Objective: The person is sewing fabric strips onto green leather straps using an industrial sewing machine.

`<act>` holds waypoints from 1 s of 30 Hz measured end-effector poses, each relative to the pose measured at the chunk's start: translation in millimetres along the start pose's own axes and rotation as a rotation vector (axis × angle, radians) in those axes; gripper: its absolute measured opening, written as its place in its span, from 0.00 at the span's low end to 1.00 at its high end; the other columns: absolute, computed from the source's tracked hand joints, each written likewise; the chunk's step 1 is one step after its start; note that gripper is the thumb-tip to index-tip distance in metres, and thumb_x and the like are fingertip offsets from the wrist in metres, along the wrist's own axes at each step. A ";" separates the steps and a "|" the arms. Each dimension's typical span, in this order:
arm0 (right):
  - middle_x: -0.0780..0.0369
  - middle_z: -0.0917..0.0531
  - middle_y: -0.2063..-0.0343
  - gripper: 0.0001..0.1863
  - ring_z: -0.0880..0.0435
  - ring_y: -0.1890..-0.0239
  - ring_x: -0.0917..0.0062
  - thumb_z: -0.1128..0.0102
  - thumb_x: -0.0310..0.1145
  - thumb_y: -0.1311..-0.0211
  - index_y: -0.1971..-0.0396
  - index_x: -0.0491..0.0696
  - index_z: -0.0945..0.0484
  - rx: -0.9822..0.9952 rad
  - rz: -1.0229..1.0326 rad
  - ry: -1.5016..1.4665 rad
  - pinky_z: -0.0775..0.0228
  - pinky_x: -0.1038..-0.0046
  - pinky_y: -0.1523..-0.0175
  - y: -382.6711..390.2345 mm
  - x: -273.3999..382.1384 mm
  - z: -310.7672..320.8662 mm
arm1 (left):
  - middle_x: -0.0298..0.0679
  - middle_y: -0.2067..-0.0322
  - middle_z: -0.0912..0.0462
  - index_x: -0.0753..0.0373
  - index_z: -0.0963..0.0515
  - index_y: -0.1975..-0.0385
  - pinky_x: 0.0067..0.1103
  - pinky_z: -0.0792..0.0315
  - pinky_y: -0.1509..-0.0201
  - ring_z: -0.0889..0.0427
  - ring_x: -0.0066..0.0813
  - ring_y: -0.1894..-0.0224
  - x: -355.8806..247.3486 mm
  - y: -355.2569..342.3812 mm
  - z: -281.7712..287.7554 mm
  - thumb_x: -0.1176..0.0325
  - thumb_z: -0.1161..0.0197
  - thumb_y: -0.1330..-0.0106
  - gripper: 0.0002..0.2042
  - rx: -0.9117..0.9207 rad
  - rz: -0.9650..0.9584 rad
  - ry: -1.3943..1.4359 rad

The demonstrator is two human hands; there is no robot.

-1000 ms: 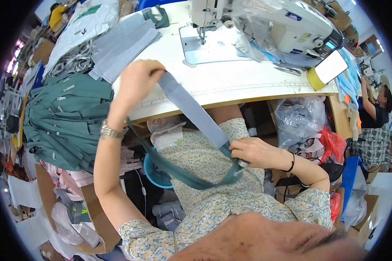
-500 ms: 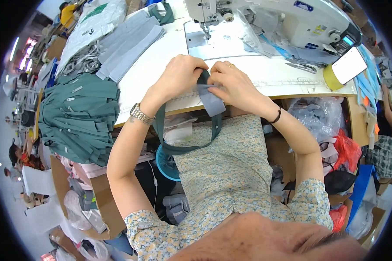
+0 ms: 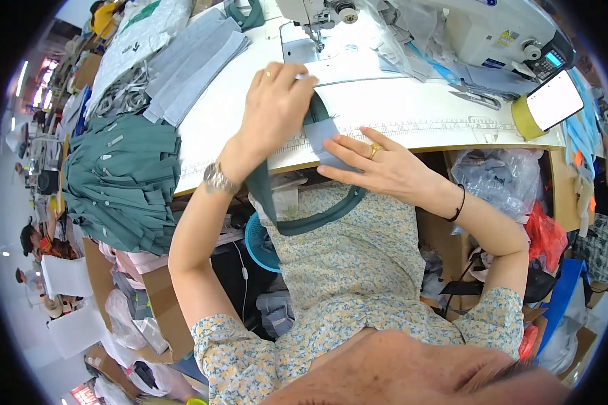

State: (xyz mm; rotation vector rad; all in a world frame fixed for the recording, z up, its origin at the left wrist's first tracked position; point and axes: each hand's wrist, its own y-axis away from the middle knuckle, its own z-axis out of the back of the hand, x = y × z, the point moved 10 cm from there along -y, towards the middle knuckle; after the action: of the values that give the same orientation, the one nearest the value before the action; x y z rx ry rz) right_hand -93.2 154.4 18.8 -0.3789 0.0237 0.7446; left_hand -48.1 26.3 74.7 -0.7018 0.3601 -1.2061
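A long dark green fabric strip (image 3: pixel 317 219) hangs in a loop over the table's front edge, above my lap. A small grey-blue fabric piece (image 3: pixel 323 135) lies across its upper part at the edge. My left hand (image 3: pixel 275 104), wearing a metal watch, has bent fingers closed by the strip's upper end; its thumb is hidden. My right hand (image 3: pixel 385 165) has its fingers stretched and spread, their tips on the grey-blue piece. Beyond both hands stands a white sewing machine (image 3: pixel 452 27), its needle area lit.
Stacked green fabric pieces (image 3: pixel 118 179) drape over the left edge, near grey-blue panels (image 3: pixel 199 67). Small snips (image 3: pixel 476 98) and a phone (image 3: pixel 554 101) propped on a yellow tape roll (image 3: pixel 525 120) are at the right. A blue basket (image 3: pixel 258 246) stands below the table.
My left hand has moved up and away from my right. My right hand has let go its pinch and spread its fingers on the grey-blue piece, which lies flatter. The loop has widened.
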 end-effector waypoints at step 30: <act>0.62 0.17 0.63 0.11 0.15 0.59 0.75 0.38 0.26 0.52 0.65 0.42 0.18 -0.345 -0.072 0.015 0.23 0.73 0.54 -59.3 -119.2 -13.1 | 0.41 0.60 0.15 0.65 0.19 0.61 0.37 0.33 0.37 0.18 0.34 0.51 60.3 -30.2 -82.6 0.63 0.31 0.41 0.14 0.230 0.084 -0.011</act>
State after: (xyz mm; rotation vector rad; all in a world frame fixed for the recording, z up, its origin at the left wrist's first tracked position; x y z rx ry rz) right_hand -140.3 31.9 44.4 -0.7106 -0.1057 0.6750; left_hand -99.4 -60.5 40.1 -0.4900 0.2342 -1.1422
